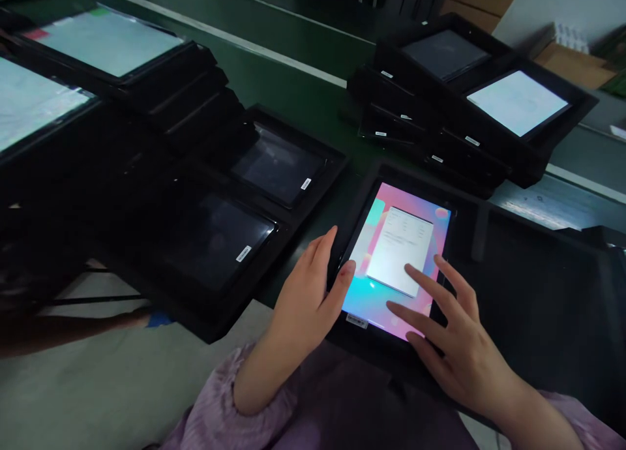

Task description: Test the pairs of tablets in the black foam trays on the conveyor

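Note:
A tablet [358, 293] with a lit pink and blue screen lies in one compartment of a black tray [542, 293] before me. A white window is shrunk in the middle of its screen, and a small barcode label [357, 321] sits at its near edge. My left hand [310, 293] rests along the tablet's left side, thumb over the screen edge and fingers stretched out. Over the lower right of the screen, my right hand [454, 336] has its fingers spread; whether the fingertips touch the glass I cannot tell. Neither hand holds anything.
Left of me, a black tray [205, 319] carries two dark tablets, beside stacked trays [190, 91] with lit tablets. Another tray stack [440, 137] stands at the back right on the green table [303, 104]. A person's arm [73, 332] shows at the lower left.

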Motion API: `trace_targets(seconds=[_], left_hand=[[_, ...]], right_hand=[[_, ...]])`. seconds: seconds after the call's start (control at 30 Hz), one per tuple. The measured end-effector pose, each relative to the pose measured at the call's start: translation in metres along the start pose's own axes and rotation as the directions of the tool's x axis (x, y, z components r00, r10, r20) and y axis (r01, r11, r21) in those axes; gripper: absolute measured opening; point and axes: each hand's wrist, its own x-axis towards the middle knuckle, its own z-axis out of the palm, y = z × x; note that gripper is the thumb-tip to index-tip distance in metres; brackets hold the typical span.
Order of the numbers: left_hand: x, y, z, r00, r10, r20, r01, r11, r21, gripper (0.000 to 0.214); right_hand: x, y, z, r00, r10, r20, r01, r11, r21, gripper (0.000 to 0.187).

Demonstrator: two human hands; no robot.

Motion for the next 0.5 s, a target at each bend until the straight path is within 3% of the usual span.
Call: trace_targets(seconds=[0.27,0.4,0.5], left_hand=[[-0.001,-0.002,0.000,0.999,0.031,-0.018,-0.031,0.999,0.008,0.066],[-0.001,-0.001,0.000,1.000,0.006,0.001,-0.006,1.000,0.009,0.071],[-0.001,0.000,0.000,1.000,0.000,0.011,0.000,1.000,0.000,0.073]], right_hand=[[0.004,-0.005,0.005,0.998,0.047,0.038,-0.042,0.991,-0.125,0.038],[0.003,0.002,0.000,0.991,0.094,-0.094,-0.101,0.992,-0.078,0.020],[-0.001,0.009,-0.003,0.970,0.159,-0.182,-0.169,0.985,-0.042,0.019]])
